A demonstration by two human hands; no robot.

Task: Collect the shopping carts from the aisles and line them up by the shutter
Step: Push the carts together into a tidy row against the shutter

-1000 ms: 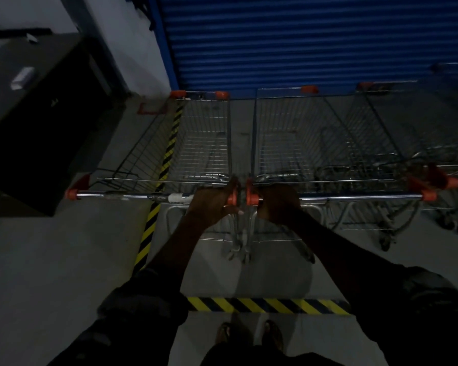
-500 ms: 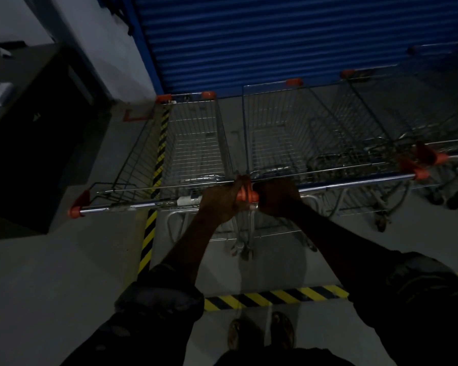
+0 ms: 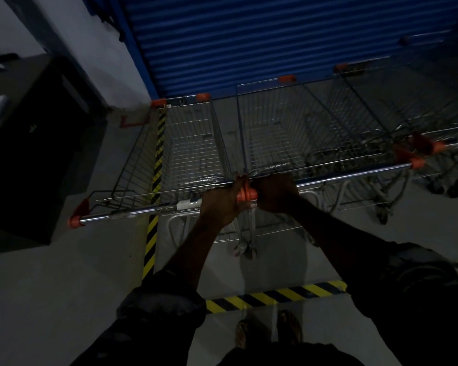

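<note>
The wire carts (image 3: 196, 143) are glinting as thin bare metal. Each handle bar (image 3: 132, 213) is gleaming like polished chrome, with matt orange plastic caps (image 3: 73, 221) closing its ends. The shutter (image 3: 249, 40) is showing ribbed, blue-painted metal, and the floor (image 3: 50, 286) is looking smooth and faintly glossy.

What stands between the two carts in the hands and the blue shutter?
Nothing visible does. The left hand grips the handle of the left cart, the right hand that of the right cart; both fronts are close to the shutter. Other carts stand to their right, not ahead.
</note>
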